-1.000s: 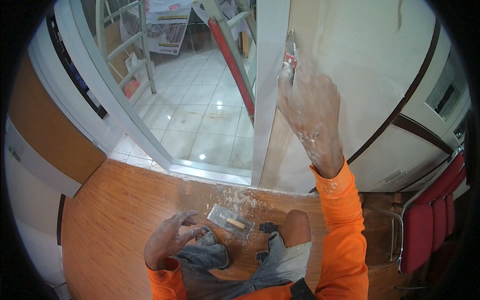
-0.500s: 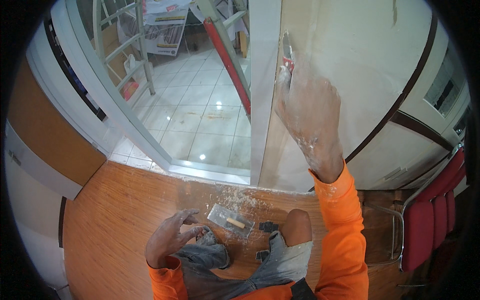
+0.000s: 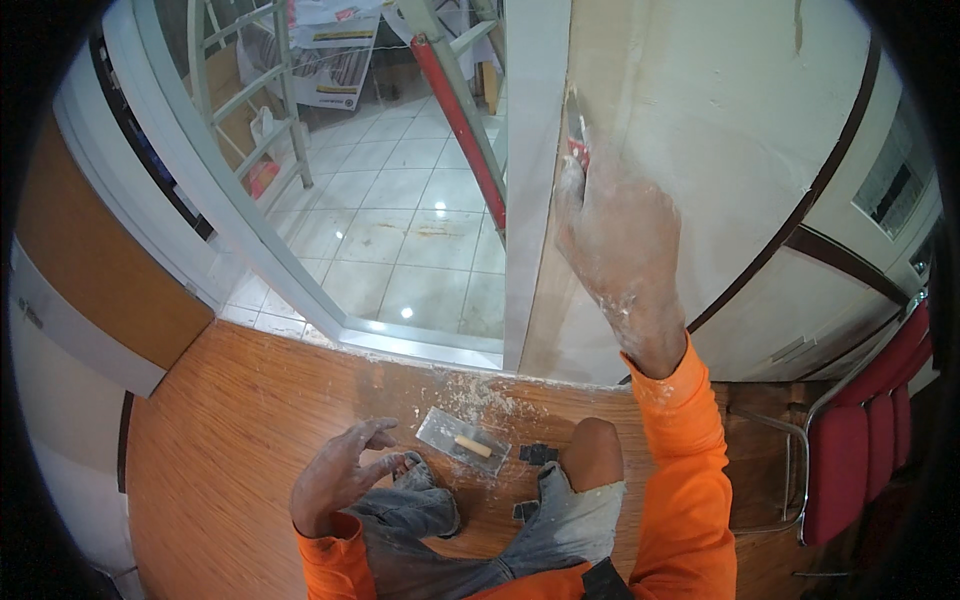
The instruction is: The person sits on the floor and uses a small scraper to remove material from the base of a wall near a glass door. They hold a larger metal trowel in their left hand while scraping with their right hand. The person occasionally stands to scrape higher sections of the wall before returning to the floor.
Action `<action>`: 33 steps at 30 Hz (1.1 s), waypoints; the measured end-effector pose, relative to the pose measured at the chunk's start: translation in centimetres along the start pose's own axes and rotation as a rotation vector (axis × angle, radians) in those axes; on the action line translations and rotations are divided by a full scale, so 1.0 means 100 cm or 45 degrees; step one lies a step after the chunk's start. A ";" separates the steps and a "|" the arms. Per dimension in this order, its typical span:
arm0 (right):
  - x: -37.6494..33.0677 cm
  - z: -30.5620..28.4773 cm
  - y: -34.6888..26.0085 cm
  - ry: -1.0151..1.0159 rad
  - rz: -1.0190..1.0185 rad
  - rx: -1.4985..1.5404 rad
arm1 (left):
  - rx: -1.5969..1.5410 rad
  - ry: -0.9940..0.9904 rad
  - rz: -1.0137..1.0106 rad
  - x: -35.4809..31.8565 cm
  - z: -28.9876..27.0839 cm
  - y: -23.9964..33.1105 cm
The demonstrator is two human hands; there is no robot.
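Scraper on wall
Right hand (image 3: 620, 235), fingers gripping red-handled scraper (image 3: 577, 135), is climbing higher up the wall (image 3: 730, 120); left hand (image 3: 335, 480) is resting open-fingered on knee.

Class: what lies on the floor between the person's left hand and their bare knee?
In the head view, a trowel lies amid white dust between the left hand and knee.

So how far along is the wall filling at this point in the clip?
Partly done. A pale filler coat already covers the wall by the white door frame, and white spatter dusts the wooden floor. In hand: the right hand presses a red-handled scraper against the wall's edge. The left hand rests empty on the knee; a trowel lies on the floor. Lower wall looks patchier, probably still to finish.
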State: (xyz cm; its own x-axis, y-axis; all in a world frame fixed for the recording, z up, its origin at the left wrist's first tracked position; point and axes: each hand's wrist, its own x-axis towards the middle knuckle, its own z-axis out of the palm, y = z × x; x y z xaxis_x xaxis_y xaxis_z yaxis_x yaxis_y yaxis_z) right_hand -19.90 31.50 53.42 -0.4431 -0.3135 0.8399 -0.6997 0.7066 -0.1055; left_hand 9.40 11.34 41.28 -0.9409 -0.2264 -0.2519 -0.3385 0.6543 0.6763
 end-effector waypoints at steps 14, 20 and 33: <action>-0.005 -0.003 -0.001 -0.158 0.137 0.100 | -0.008 -0.022 -0.036 0.001 -0.002 0.005; -0.003 0.006 -0.002 -0.120 0.109 0.080 | 0.003 -0.017 -0.009 0.000 0.000 0.001; 0.025 -0.026 0.000 -0.013 0.169 0.040 | -0.001 -0.017 -0.005 0.001 0.002 0.002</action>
State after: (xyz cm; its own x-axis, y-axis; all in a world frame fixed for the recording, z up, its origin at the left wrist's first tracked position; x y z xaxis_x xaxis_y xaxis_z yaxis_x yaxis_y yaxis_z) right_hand -19.58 32.38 56.85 -0.5387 -0.2250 0.8119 -0.6514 0.7223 -0.2321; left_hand 9.19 11.58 41.29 -0.9393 -0.2193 -0.2640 -0.3423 0.6528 0.6758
